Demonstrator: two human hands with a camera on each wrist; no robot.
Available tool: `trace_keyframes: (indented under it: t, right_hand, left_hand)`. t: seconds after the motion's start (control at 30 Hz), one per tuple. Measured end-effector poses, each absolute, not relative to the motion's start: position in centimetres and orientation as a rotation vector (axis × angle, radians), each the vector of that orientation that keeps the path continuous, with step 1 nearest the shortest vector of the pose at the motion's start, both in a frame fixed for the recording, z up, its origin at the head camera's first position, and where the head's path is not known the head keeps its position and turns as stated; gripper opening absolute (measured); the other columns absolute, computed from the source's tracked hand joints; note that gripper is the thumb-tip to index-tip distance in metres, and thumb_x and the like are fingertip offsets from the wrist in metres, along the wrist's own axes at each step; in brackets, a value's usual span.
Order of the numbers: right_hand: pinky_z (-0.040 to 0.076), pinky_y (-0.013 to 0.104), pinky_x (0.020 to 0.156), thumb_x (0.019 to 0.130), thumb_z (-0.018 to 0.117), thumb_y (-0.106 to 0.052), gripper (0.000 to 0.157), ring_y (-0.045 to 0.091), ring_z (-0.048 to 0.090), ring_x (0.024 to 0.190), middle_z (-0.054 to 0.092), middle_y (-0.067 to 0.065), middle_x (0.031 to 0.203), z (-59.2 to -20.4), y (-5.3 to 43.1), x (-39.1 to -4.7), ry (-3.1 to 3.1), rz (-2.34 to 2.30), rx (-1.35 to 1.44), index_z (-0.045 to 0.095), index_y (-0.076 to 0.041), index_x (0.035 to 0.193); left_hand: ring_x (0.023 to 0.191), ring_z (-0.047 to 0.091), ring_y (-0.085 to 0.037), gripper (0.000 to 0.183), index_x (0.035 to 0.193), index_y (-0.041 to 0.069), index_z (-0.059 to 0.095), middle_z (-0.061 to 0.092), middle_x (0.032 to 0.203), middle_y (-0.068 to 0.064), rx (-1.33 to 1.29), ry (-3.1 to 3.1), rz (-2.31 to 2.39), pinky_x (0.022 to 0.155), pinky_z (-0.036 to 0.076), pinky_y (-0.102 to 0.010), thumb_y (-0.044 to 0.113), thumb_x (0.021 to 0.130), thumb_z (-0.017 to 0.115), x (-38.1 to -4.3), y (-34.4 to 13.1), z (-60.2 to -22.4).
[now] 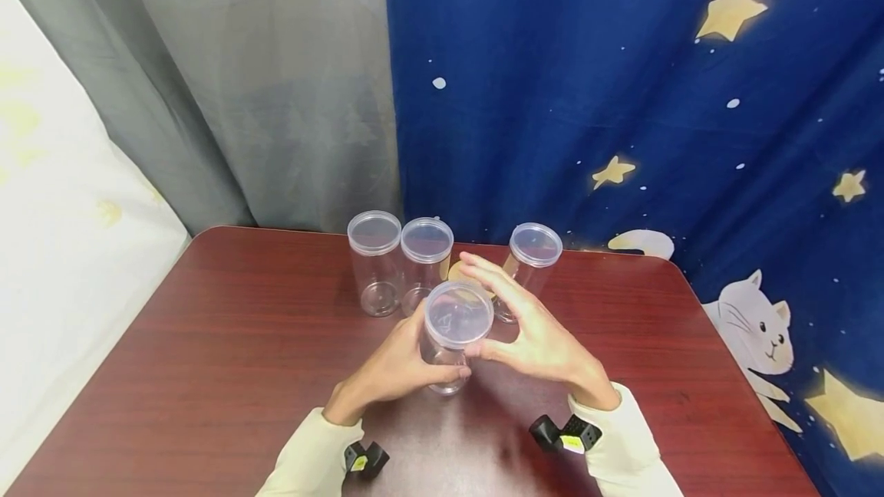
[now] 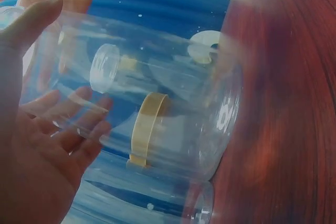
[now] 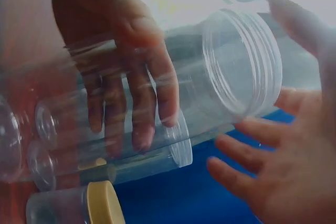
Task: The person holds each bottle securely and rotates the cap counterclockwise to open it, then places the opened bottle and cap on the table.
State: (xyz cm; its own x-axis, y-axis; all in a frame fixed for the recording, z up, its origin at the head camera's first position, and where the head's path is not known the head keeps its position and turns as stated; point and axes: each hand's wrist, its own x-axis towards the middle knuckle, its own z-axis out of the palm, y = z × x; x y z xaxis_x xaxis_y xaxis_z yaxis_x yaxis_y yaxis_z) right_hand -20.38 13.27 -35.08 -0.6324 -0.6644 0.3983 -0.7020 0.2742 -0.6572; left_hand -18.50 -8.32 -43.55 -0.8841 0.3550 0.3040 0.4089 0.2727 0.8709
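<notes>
A clear plastic jar (image 1: 445, 357) with a clear ridged lid (image 1: 459, 315) stands upright at the front of the group. My left hand (image 1: 387, 365) grips its body, thumb across the near side and fingers behind. Through the clear wall, those fingers (image 3: 142, 95) show bent along the jar. On the lid's right side is my right hand (image 1: 539, 337), fingers fairly straight and spread past the far edge. Its thumb is at the lid's near rim. In the right wrist view, the right hand (image 3: 289, 166) spans the lid end, its lower fingertips away from the plastic.
Behind stand three more clear lidded jars: left (image 1: 376, 271), middle (image 1: 423, 263) and right (image 1: 532, 267). Among them is a shorter jar with a yellow lid (image 3: 105, 203), partly hidden by my right hand in the head view. The reddish-brown table (image 1: 262, 343) meets curtains (image 1: 297, 98) at its back edge.
</notes>
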Motion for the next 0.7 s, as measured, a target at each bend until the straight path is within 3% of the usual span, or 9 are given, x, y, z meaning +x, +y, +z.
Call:
trace_keyframes:
  t: [0.17,0.3,0.53,0.7]
  right_hand:
    - [0.041,0.043,0.107,0.084,0.078,-0.042,0.061,0.023,0.047,0.132,0.05,0.004,0.144,-35.0,12.3,-19.4,-2.352,0.938,1.148,0.059,-0.019,0.137]
    - [0.046,0.043,0.095,0.083,0.074,-0.054,0.062,0.023,0.055,0.117,0.057,0.007,0.136,-34.9,11.3,-18.3,-2.297,0.69,1.01,0.062,-0.019,0.133]
    - [0.046,0.042,0.079,0.076,0.078,-0.059,0.068,0.027,0.06,0.103,0.061,0.004,0.133,-34.9,10.2,-17.1,-2.304,0.558,0.84,0.063,-0.021,0.13]
    - [0.047,0.041,0.078,0.076,0.078,-0.056,0.062,0.027,0.061,0.099,0.06,0.001,0.133,-35.2,9.8,-17.0,-2.313,0.574,0.826,0.065,-0.021,0.126]
  left_hand:
    - [0.108,0.061,-0.008,0.091,0.143,0.027,0.04,0.062,0.121,0.009,-0.632,-2.479,-1.664,0.094,0.05,-0.036,0.034,0.067,0.091,-18.5,-8.1,-43.7]
    - [0.106,0.061,-0.009,0.088,0.141,0.022,0.043,0.062,0.121,0.005,-0.595,-2.473,-1.617,0.092,0.052,-0.035,0.033,0.068,0.09,-18.6,-8.0,-43.8]
    - [0.104,0.061,-0.014,0.084,0.139,0.018,0.044,0.062,0.121,0.0,-0.551,-2.463,-1.565,0.09,0.053,-0.036,0.024,0.068,0.088,-18.7,-8.0,-43.9]
    - [0.106,0.061,-0.014,0.085,0.14,0.017,0.043,0.061,0.123,-0.001,-0.548,-2.473,-1.557,0.092,0.052,-0.037,0.024,0.068,0.088,-18.7,-8.1,-44.0]
